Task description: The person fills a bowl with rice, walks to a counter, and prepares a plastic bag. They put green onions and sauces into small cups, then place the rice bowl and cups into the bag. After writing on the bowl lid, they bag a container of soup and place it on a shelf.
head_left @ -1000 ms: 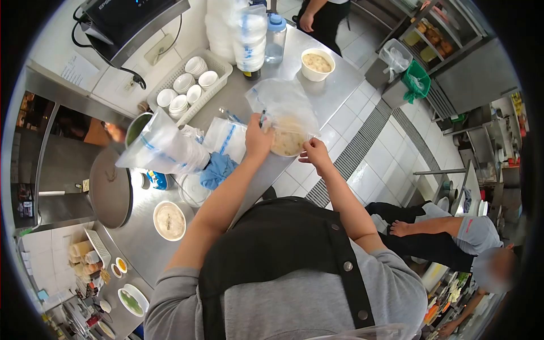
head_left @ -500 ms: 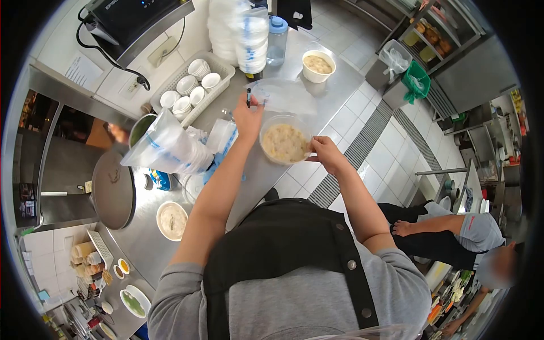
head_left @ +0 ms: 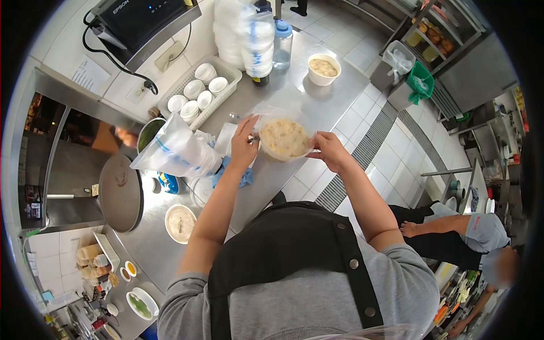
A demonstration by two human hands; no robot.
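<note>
A round bowl of pale, chunky soup point(head_left: 285, 139) is between my two hands above the steel counter. My right hand point(head_left: 328, 151) pinches its right rim with thumb and fingers. My left hand point(head_left: 245, 146) is closed at the bowl's left side, with a slim black pen point(head_left: 254, 139) in its fingers. Thin clear plastic point(head_left: 266, 113) lies along the bowl's far left edge, against my left fingertips. Beyond it stands a second filled white bowl point(head_left: 323, 69). Near my left forearm is another white bowl with creamy contents point(head_left: 181, 223).
At the left are a basket of small white cups point(head_left: 226, 85), bagged white containers point(head_left: 184, 146) and a blue cloth point(head_left: 241, 175). Stacked bagged containers point(head_left: 258, 45) and a blue-capped bottle point(head_left: 282, 45) stand farther back. Another person point(head_left: 459, 232) is at the right.
The clear plastic has come down from beyond the bowl onto its far left edge. My left hand has lowered to the bowl's side, its pen now tilted down. My right hand stays on the rim.
</note>
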